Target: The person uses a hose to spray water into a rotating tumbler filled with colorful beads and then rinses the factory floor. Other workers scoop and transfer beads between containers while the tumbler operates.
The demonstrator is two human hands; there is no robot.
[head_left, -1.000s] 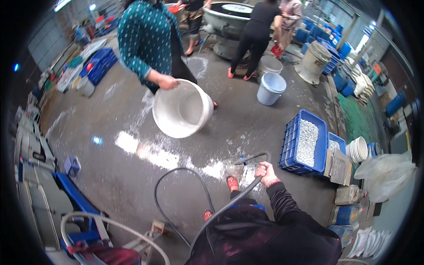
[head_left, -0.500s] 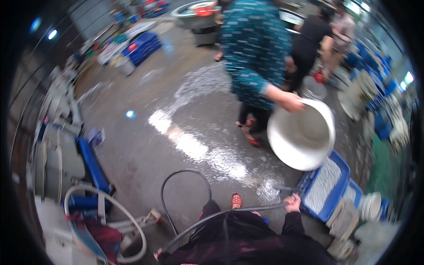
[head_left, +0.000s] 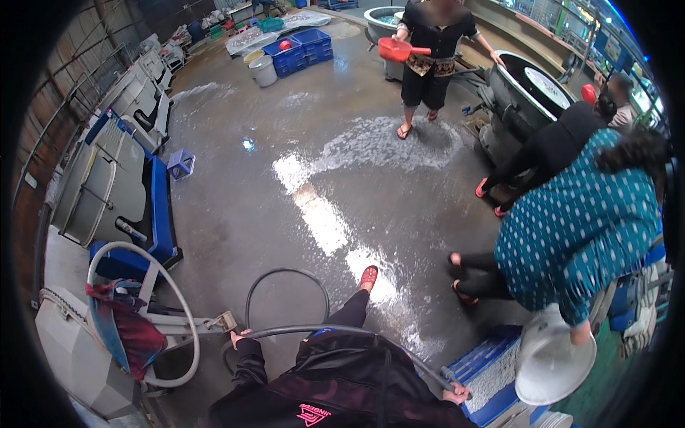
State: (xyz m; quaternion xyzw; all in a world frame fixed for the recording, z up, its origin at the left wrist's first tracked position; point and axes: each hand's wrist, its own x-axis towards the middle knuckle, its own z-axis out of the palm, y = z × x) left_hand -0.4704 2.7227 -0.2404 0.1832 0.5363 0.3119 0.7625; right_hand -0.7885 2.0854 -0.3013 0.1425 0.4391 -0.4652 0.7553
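Observation:
A dark grey hose stretches across the front of my body and loops on the wet floor ahead of me. My left hand is closed on it at the left. At the right, my right hand grips the hose near its end, close beside a blue crate holding a mass of small silvery pieces. A large white tub is tilted over that crate, held by a co-worker in a teal patterned top. Whether water leaves the hose cannot be made out.
A person in black with a red scoop stands beyond the wet concrete floor. Round dark vats stand at the far right, with another person bending there. Grey machinery and a pale hoop line the left.
The view has swung, showing more of the far room. The co-worker with the white tub now bends at the right, the tub lower. My left hand is now plainly visible on the hose.

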